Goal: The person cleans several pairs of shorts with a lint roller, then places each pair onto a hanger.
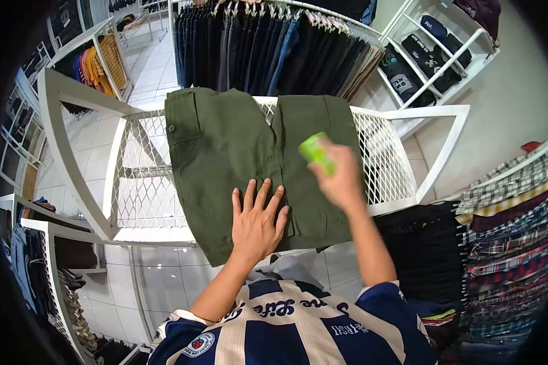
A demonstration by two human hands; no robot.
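Observation:
Dark green shorts (225,143) with buttoned pockets lie spread over a white mesh rack (143,204), their lower left corner hanging past its front bar. My left hand (259,222) rests flat on the middle of the fabric, fingers spread, holding nothing. Over the right leg of the shorts, my right hand (341,179) is closed around a bright green object (316,152), slightly blurred. Whether that object touches the cloth cannot be made out.
Jeans and trousers (237,48) hang on a rail behind the rack. Folded dark clothes fill a white shelf (432,91) at the upper right. Checked shirts (511,243) hang at the right. Another white shelf unit (49,243) stands at the left.

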